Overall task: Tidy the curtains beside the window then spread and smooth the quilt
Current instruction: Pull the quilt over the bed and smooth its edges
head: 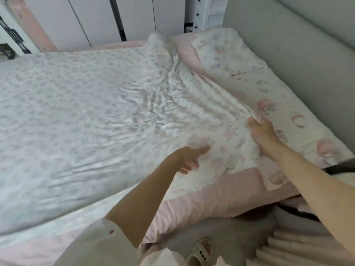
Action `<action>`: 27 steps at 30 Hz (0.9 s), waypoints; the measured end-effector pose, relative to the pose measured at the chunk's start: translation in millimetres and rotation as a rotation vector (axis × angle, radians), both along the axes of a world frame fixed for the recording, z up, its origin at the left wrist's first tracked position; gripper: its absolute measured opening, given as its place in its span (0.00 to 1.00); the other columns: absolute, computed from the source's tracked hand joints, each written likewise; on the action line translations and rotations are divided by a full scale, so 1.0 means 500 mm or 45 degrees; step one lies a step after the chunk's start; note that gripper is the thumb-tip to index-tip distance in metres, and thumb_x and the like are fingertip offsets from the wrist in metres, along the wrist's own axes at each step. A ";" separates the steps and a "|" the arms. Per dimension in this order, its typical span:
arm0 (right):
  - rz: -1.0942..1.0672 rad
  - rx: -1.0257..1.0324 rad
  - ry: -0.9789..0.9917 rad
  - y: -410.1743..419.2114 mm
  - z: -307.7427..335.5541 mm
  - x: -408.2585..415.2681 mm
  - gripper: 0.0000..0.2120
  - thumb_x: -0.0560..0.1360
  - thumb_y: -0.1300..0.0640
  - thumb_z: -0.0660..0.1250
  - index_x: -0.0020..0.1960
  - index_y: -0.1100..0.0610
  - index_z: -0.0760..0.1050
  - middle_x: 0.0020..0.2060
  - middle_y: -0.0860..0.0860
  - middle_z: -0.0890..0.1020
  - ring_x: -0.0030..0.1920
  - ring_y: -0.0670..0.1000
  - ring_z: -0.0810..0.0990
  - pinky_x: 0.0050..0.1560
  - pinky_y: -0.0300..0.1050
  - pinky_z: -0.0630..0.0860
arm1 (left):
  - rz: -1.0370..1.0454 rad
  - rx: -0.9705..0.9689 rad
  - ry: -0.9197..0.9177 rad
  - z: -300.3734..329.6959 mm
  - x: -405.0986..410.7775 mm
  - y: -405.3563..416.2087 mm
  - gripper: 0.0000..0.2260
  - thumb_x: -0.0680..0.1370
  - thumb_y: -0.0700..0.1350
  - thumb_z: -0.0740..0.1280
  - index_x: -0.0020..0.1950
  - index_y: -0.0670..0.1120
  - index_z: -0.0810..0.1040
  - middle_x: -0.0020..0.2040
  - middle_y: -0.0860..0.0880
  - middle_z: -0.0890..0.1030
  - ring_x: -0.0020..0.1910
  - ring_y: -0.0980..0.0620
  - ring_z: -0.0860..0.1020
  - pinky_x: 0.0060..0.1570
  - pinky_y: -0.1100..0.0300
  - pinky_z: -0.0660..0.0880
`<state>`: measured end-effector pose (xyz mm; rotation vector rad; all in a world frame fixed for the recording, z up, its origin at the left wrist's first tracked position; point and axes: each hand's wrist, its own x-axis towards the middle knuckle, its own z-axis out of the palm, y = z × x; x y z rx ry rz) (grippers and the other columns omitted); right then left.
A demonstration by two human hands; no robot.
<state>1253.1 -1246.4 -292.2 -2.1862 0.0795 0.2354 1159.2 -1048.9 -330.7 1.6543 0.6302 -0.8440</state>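
Now | right hand (263, 135) fingers pinch quilt (86, 104) edge | left hand (189, 157) fingers loose on quilt

A bed (221, 198) covered in a pink sheet fills the room, its grey padded headboard (299, 60) along one end. A pale floral quilt (80, 104) lies spread over most of the bed, rumpled into folds on the side nearest the headboard. Between quilt and headboard, a pillow (219, 52) printed with pastel figures rests directly on the sheet, beside a matching printed cloth (288, 120) at the headboard's foot.
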 end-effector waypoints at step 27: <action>0.160 -0.014 0.278 -0.141 -0.187 0.054 0.09 0.80 0.54 0.53 0.46 0.58 0.66 0.34 0.47 0.70 0.35 0.46 0.69 0.36 0.41 0.65 | -0.838 0.935 -0.731 -0.127 0.104 -0.271 0.35 0.75 0.48 0.64 0.76 0.48 0.49 0.76 0.46 0.58 0.64 0.41 0.72 0.56 0.49 0.72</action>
